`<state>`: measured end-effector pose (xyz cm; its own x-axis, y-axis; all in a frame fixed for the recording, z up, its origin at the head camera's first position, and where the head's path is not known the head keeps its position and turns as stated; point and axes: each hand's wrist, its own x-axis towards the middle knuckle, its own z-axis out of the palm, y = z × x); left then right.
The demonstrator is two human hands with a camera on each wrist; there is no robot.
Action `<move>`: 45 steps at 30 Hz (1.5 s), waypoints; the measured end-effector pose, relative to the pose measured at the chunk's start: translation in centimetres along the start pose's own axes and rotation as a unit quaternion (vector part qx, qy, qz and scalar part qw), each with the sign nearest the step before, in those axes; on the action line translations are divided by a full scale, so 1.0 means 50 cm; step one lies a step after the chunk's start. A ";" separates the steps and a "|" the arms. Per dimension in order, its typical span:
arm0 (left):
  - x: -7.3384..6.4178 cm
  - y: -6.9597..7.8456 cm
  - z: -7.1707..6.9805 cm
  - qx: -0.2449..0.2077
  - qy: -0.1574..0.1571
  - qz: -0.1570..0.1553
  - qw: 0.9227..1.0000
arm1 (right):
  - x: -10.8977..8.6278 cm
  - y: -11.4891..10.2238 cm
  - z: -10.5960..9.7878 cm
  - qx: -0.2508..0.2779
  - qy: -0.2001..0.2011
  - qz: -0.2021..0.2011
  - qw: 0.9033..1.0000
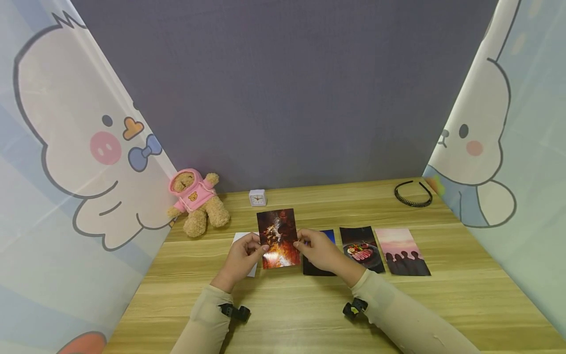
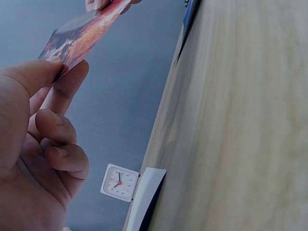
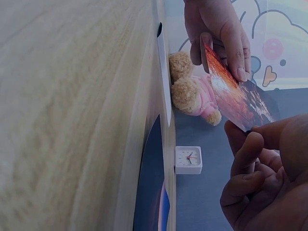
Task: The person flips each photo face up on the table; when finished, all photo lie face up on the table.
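The left grip (image 1: 240,256) pinches the fiery photo (image 1: 278,232) near 8 o'clock, the right grip (image 1: 322,251) near 3, holding it above the counter (image 1: 283,309). Light, even pressure at the edges should keep its glossy face unbent. The white clock (image 1: 257,197) toward 11 o'clock bears print too small to read.
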<state>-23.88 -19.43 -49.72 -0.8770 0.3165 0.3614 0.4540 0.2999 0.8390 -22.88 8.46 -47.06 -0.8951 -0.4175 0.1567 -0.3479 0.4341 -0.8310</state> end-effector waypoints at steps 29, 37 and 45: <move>0.000 0.001 0.002 -0.024 0.042 -0.007 0.999 | 0.003 0.000 -0.007 -0.034 0.026 -0.006 0.999; 0.002 -0.007 0.001 -0.030 0.036 0.002 0.999 | 0.006 0.001 -0.011 -0.017 0.050 -0.011 0.999; 0.003 -0.006 0.001 -0.041 0.040 0.002 0.998 | 0.005 -0.001 -0.014 -0.016 0.084 0.019 0.996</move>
<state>-24.12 -19.43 -49.93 -0.8863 0.2447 0.3932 0.4462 0.2236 0.8665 -23.28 8.88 -46.62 -0.9408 -0.2621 0.2149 -0.3193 0.4729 -0.8212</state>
